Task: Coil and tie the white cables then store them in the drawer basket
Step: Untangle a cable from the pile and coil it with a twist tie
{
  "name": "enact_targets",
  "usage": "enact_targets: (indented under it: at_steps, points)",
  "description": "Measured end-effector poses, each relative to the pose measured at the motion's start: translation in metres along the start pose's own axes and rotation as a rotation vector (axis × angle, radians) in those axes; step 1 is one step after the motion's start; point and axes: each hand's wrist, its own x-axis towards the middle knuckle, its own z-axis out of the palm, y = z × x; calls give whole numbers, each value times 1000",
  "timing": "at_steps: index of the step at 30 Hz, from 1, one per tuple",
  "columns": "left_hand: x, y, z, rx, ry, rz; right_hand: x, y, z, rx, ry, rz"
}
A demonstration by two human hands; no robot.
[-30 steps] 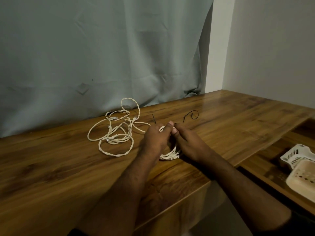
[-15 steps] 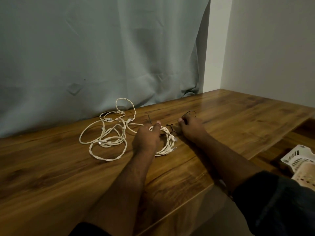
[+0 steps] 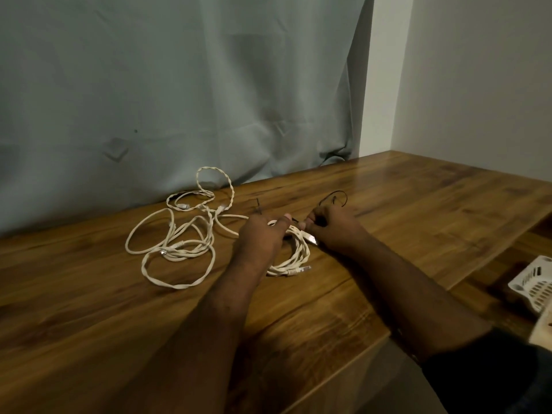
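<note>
A coiled white cable (image 3: 294, 259) lies on the wooden table (image 3: 89, 309). My left hand (image 3: 260, 237) grips the coil's far side, thumb pointing right. My right hand (image 3: 336, 230) sits just right of the coil and pinches a thin black wire tie (image 3: 336, 194), whose loop sticks up behind the fingers. Left of my hands, a loose tangle of white cables (image 3: 179, 237) sprawls over the table. The white drawer basket (image 3: 534, 285) shows at the right edge, below table level.
A second short black tie (image 3: 258, 206) lies on the table just behind my left hand. A grey curtain (image 3: 179, 100) hangs along the table's back edge. The table's front edge runs diagonally beside the open drawer at the right.
My right hand left the coil, reached back to the black tie, and now holds it beside the coil. My left hand stayed on the coil.
</note>
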Motion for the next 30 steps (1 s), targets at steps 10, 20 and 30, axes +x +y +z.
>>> enact_targets:
  at_steps: [10, 20, 30]
  points:
    - [2, 0, -3, -50, -24, -63, -2, 7, -5, -173, 326, 248]
    - [4, 3, -27, -211, -24, -267, -8, -16, 4, -522, 64, -317]
    - [-1, 9, -26, -231, 87, -115, -22, -26, -6, -79, 499, -306]
